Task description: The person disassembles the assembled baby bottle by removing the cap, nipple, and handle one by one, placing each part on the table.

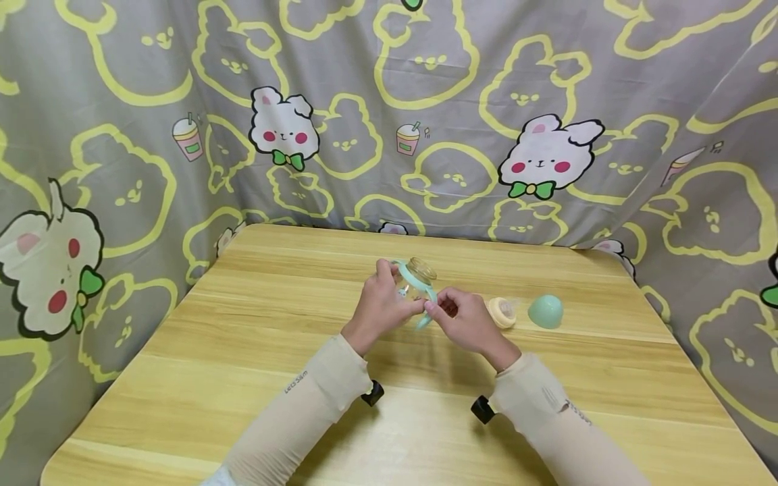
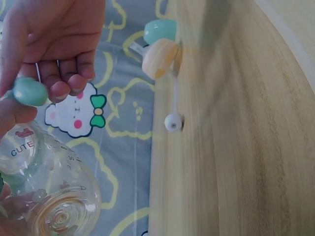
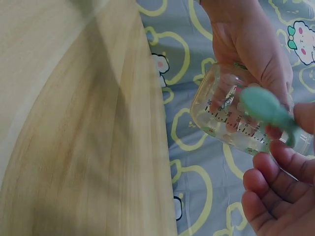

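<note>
A clear baby bottle (image 1: 422, 268) with an amber tint and printed volume marks (image 3: 231, 115) is held tilted above the table, its neck uncovered. My left hand (image 1: 381, 297) grips the bottle's body. Around its upper part sits a mint-green handle ring (image 1: 417, 277). My right hand (image 1: 469, 321) pinches one green handle (image 2: 30, 92) between thumb and fingers, the other fingers loosely bent. To the right of that hand lies a peach-coloured nipple collar (image 1: 501, 314) with a clear teat. A thin straw with a white weighted end (image 2: 172, 123) extends from the collar.
A mint-green domed cap (image 1: 547, 312) stands right of the nipple collar on the wooden table (image 1: 255, 337). Patterned curtains (image 1: 346, 61) surround the table's back and sides. Black wrist cameras (image 1: 373, 393) hang under both forearms.
</note>
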A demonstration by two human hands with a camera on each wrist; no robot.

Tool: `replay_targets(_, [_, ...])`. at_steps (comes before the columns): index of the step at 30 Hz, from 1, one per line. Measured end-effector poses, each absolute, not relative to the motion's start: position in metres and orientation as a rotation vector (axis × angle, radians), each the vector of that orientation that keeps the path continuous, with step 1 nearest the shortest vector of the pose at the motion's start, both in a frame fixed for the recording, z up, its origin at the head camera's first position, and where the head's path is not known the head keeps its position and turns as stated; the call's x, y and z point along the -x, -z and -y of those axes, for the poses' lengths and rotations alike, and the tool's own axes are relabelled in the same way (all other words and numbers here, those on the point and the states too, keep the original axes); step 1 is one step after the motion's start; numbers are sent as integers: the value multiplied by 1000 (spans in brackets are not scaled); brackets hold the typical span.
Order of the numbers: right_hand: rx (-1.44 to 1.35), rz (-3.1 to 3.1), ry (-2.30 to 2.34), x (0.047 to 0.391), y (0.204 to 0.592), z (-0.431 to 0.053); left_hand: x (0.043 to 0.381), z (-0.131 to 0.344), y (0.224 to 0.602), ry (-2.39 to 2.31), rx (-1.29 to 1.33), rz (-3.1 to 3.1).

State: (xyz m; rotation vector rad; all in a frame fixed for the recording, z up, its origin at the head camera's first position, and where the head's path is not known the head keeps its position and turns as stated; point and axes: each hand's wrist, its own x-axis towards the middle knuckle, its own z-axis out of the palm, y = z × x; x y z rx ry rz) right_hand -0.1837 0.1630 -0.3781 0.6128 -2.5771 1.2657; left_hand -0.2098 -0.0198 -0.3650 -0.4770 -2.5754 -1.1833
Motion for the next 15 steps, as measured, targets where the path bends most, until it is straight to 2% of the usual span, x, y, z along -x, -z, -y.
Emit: replay_targets(15, [-552, 2543, -1442, 185, 379, -159, 210, 18, 364, 1186, 434, 2558])
